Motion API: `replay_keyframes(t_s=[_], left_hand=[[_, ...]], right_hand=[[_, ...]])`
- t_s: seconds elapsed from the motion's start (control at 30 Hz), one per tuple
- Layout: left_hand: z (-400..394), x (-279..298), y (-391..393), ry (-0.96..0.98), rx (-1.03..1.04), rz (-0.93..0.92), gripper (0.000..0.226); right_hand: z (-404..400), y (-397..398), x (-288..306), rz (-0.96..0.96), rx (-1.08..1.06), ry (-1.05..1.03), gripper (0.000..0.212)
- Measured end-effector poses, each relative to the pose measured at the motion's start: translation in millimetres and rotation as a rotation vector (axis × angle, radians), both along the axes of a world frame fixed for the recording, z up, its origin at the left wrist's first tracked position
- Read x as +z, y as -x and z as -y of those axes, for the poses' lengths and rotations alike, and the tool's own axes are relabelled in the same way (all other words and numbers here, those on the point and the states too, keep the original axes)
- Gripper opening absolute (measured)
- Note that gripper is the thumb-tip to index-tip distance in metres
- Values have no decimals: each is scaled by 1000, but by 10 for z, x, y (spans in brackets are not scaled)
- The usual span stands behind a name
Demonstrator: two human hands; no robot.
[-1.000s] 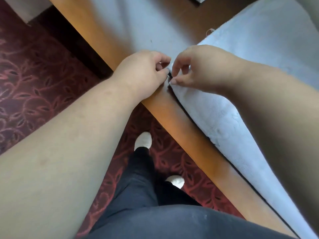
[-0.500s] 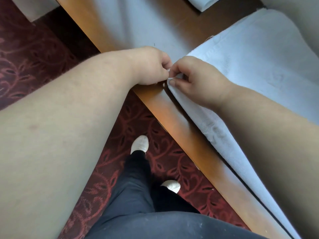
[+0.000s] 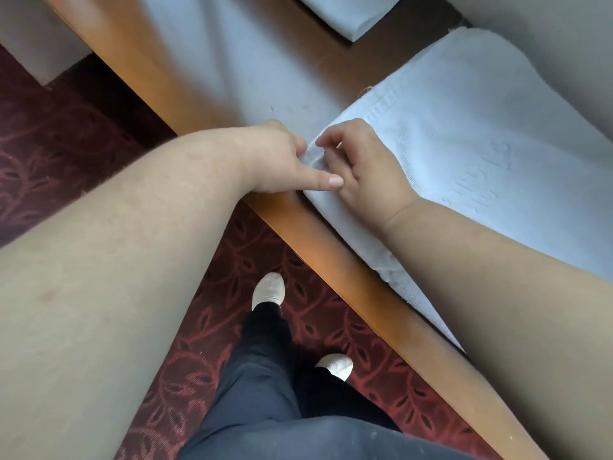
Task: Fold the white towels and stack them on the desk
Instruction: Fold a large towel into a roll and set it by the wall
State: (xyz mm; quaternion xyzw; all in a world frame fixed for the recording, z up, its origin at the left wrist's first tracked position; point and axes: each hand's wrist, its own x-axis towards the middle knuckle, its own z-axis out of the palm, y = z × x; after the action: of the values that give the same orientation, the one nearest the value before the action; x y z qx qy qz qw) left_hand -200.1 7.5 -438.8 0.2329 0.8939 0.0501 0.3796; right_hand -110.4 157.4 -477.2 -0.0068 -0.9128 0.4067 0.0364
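White towel [image 3: 464, 134] on wooden desk [image 3: 298, 220], left hand [image 3: 275, 161] and right hand [image 3: 365, 164] both pinching its near corner, folded towel [image 3: 348, 14] behind.

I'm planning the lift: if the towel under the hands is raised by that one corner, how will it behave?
Likely floppy: the towel drapes softly and bunches where the left hand and right hand work its corner. Its looped weave looks grippy, so it should drag rather than slide on the desk. It would probably unfold.

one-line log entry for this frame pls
stage: aligning corner | left hand: pinches towel corner | right hand: holds same corner | towel: on desk edge | folded towel: far side
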Motion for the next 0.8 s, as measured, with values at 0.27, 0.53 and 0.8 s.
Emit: replay_keyframes(t_s=[0.27,0.53,0.8], left_hand=[[-46,-284,-321,-175,188,-326,51],[-6,-322,-524,-166,283,-595,23],[-841,-369,-1064,-319,-416,-422,63]], right_hand=[[-145,-156,165,16,-141,-65,30],[-646,-425,-1,383,-205,-491,59],[-770,-1176,17,428,-530,-396,57]])
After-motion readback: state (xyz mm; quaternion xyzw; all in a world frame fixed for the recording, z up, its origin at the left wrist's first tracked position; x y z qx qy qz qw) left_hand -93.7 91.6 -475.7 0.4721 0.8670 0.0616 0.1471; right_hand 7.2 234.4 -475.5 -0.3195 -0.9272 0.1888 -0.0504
